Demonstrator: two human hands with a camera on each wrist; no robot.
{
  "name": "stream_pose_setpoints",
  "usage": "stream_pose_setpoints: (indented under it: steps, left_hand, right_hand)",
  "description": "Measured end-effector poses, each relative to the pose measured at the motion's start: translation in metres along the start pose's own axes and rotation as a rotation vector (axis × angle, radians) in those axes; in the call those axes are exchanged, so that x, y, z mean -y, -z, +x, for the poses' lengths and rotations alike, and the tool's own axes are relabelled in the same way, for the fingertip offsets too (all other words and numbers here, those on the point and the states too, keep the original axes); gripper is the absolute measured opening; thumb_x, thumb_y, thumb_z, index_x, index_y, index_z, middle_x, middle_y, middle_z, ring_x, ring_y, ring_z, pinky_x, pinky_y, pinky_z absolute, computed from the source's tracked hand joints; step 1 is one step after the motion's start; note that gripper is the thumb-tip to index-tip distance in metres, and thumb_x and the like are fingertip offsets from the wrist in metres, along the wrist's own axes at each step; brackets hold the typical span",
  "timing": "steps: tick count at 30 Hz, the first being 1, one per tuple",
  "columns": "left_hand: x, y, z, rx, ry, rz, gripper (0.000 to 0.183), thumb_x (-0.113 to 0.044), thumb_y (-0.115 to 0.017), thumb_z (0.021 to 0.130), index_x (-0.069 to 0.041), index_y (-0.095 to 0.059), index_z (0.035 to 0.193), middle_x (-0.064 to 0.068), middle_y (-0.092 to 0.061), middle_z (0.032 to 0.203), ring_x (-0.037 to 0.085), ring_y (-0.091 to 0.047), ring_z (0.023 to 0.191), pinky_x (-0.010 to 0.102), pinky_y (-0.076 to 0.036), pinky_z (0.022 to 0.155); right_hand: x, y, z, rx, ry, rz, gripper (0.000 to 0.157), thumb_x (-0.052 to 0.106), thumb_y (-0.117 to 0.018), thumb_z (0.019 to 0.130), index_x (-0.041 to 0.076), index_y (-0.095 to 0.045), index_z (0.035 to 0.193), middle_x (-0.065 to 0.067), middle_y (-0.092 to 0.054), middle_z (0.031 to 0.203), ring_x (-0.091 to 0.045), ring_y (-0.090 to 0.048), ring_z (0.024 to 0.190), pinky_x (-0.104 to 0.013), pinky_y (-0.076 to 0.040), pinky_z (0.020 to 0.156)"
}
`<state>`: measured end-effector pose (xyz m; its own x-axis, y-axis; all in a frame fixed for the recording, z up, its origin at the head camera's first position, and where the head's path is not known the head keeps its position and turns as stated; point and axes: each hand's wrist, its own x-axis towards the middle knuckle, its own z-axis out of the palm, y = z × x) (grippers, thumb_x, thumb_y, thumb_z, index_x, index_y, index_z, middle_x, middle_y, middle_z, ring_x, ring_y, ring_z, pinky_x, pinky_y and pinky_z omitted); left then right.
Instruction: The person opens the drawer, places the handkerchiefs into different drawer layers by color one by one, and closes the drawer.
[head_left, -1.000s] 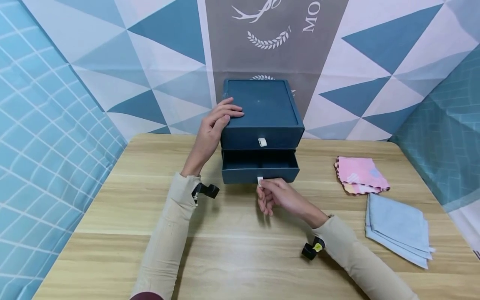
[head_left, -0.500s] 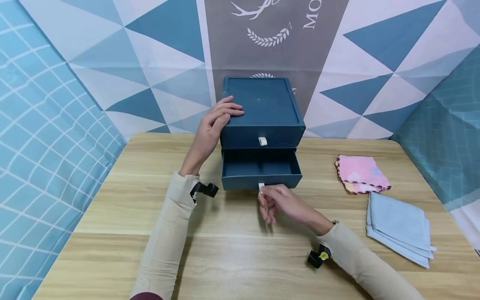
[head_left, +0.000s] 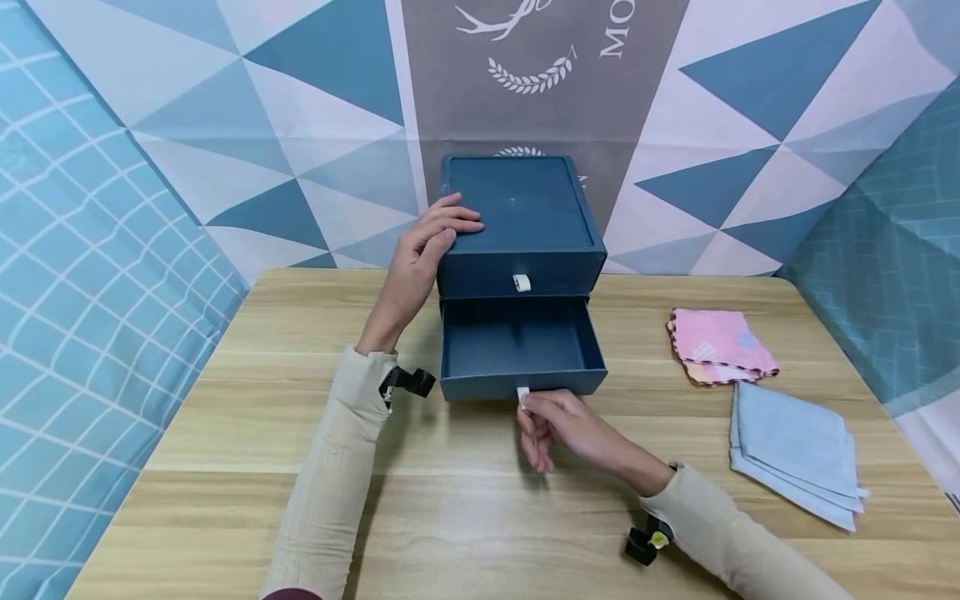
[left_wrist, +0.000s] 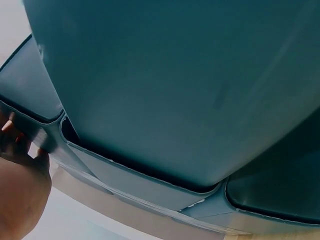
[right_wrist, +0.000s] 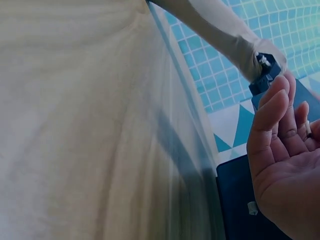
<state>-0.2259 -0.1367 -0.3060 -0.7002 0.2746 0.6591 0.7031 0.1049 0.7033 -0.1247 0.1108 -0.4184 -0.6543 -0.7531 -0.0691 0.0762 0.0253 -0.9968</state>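
Dark blue, the box stands near the table's far edge, at 12 o'clock in the head view. Its lower drawer juts out toward 6 o'clock, the floor inside showing; the upper drawer sits flush above it, a white loop at the middle of its front.

At the box's 9 o'clock side rests the left hand, fingers extended and laid over the top edge, gripping nothing. At the lower drawer's 5 o'clock, the right hand pinches the white tab between thumb and finger, the other fingers curled loosely beneath.

From the lower drawer, a folded pink cloth lies at 3 o'clock, and a folded pale blue cloth nearer 4, just beside the pink one. Both arms wear beige sleeves, with a small black camera at each wrist. Behind the box hangs a triangle-patterned backdrop.
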Motion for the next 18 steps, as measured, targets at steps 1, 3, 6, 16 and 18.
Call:
stream_pose_setpoints:
  steps: [1, 3, 6, 16, 18]
  left_hand:
    - [0.000, 0.000, 0.000, -0.001, 0.000, 0.000, 0.033, -0.002, -0.039, 0.104, 0.012, -0.066, 0.116, 0.027, -0.058, 0.130, 0.034, -0.030, 0.145, 0.032, -0.023, 0.120]
    - [0.000, -0.001, 0.000, -0.001, 0.002, -0.001, 0.033, -0.002, -0.039, 0.104, 0.013, -0.066, 0.116, 0.027, -0.058, 0.130, 0.034, -0.030, 0.145, 0.032, -0.023, 0.120]
    - [0.000, -0.001, -0.001, -0.003, 0.003, -0.002, 0.033, -0.002, -0.039, 0.104, 0.013, -0.066, 0.116, 0.027, -0.058, 0.130, 0.034, -0.030, 0.145, 0.032, -0.022, 0.120]
    - [0.000, 0.000, 0.000, -0.004, 0.004, -0.003, 0.034, -0.003, -0.039, 0.104, 0.013, -0.066, 0.116, 0.028, -0.057, 0.130, 0.033, -0.030, 0.145, 0.032, -0.022, 0.120]
    - [0.001, 0.000, 0.000, -0.005, 0.004, -0.002, 0.034, -0.003, -0.039, 0.104, 0.013, -0.066, 0.116, 0.027, -0.057, 0.129, 0.032, -0.031, 0.145, 0.032, -0.022, 0.120]
  right_hand:
    - [0.000, -0.001, -0.001, 0.000, 0.005, -0.004, 0.053, 0.033, -0.031, 0.110, -0.011, -0.046, 0.084, -0.017, -0.062, 0.067, -0.020, -0.061, 0.053, -0.029, -0.052, 0.047]
    - [-0.001, -0.003, -0.004, 0.000, 0.017, -0.009, 0.053, 0.032, -0.032, 0.110, -0.012, -0.046, 0.083, -0.018, -0.062, 0.066, -0.020, -0.060, 0.053, -0.030, -0.052, 0.047]
    - [0.000, -0.007, -0.007, 0.005, 0.031, -0.026, 0.052, 0.030, -0.032, 0.110, -0.011, -0.047, 0.081, -0.018, -0.062, 0.065, -0.020, -0.060, 0.052, -0.032, -0.052, 0.046]
    - [-0.002, -0.016, -0.024, 0.043, 0.008, 0.006, 0.050, 0.030, -0.034, 0.110, -0.009, -0.050, 0.082, -0.012, -0.062, 0.065, -0.017, -0.061, 0.054, -0.032, -0.052, 0.046]
    - [-0.004, -0.018, -0.026, 0.056, 0.009, 0.022, 0.049, 0.028, -0.034, 0.110, -0.009, -0.050, 0.082, -0.011, -0.063, 0.066, -0.016, -0.061, 0.054, -0.031, -0.052, 0.046]
